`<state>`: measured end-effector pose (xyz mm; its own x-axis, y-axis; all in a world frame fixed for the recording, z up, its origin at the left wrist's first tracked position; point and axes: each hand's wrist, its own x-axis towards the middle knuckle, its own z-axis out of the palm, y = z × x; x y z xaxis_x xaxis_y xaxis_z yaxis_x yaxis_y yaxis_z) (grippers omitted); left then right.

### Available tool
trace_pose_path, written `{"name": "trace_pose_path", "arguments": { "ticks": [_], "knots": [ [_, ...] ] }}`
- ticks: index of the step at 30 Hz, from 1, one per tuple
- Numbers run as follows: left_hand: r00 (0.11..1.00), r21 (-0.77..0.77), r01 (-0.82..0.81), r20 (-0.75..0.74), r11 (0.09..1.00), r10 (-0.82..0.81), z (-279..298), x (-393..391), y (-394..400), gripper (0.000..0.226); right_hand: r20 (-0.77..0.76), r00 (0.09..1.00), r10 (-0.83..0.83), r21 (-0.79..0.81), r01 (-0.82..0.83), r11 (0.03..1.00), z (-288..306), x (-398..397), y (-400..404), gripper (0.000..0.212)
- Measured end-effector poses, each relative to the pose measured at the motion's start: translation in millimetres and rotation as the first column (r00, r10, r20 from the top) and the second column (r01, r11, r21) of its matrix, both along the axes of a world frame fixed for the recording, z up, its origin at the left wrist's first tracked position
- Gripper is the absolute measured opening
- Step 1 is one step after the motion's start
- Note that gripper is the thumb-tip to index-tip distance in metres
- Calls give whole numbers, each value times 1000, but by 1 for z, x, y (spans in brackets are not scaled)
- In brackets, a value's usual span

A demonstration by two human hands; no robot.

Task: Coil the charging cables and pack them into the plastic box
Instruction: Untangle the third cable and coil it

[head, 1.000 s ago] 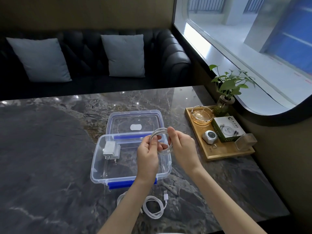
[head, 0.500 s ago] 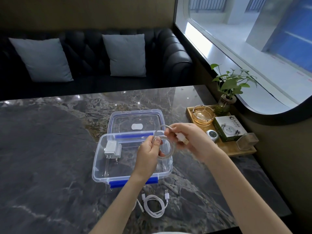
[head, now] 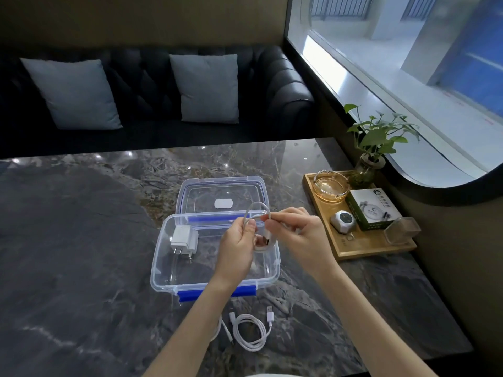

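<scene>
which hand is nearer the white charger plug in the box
Left. The left hand hovers just right of the charger plug, over the plastic box. The right hand is farther right, over the box's right edge, both holding the coiled cable.

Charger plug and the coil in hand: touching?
Apart. Head view: the charger plug lies at the plastic box's left end, with clear box floor between it and the held cable coil.

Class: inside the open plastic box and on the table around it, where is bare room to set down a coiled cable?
Inside the plastic box, the floor right of the white charger is bare. The table left of the box is bare too. In front of the box a white cable crowds it; the wooden tray is full.
</scene>
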<state>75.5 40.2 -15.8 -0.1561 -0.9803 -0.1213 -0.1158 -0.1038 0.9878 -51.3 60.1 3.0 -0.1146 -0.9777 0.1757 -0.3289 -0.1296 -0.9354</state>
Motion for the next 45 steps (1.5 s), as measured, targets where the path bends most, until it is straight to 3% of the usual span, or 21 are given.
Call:
{"name": "trace_pose_path", "arguments": {
  "ticks": [5,8,10,12,14,16,17,24,28,31,35,37,39,41,43,45],
  "knots": [
    [1000,37,11,2,999,-11,1,-1,-2,28,-173,977,-126,-147,101,984,-8,-3,-1,19],
    [1000,63,5,-5,998,-5,1,-2,-2,29,-401,867,-295,-386,132,913,-18,-4,-4,13],
    [1000,79,1,-25,997,1,2,-4,-2,30,-452,796,-403,-457,182,871,-24,-1,-5,14],
    [999,89,-6,-53,996,11,4,-5,-1,32,-389,814,-432,-415,263,871,-26,3,-5,20],
    [994,114,-5,-110,993,17,4,-5,-2,33,-248,910,-333,-217,283,934,-24,5,-4,34],
    [984,153,15,-180,988,13,6,-4,-2,31,-79,990,-121,32,123,992,-19,3,-5,41],
    [980,161,24,-199,987,8,7,-4,-2,31,-31,999,-29,74,31,997,-18,2,-6,38],
    [915,314,154,-403,937,-15,18,-4,1,29,156,985,78,108,-96,989,-20,5,-1,17],
    [795,426,219,-600,878,93,28,-2,-2,31,352,930,105,114,-154,981,-17,3,1,31],
    [708,455,364,-702,813,76,36,3,1,39,372,926,67,184,-145,972,-17,-4,-3,41],
    [749,477,474,-660,741,-55,37,9,8,34,98,995,28,172,-45,984,-13,-20,-12,48],
    [768,485,440,-640,756,-37,32,11,7,33,44,998,52,294,-63,954,-6,-24,-15,52],
    [828,446,318,-561,837,-16,24,10,4,31,141,985,101,517,-160,841,-2,-27,-16,46],
    [911,339,155,-412,928,-2,16,8,2,27,399,912,99,629,-351,694,0,-29,-13,43],
    [973,176,0,-227,984,41,10,5,1,26,660,750,33,570,-529,629,5,-29,-9,32],
    [991,7,-91,-96,996,91,6,4,1,27,761,649,-7,493,-571,657,11,-25,-4,18]
  ]
}}
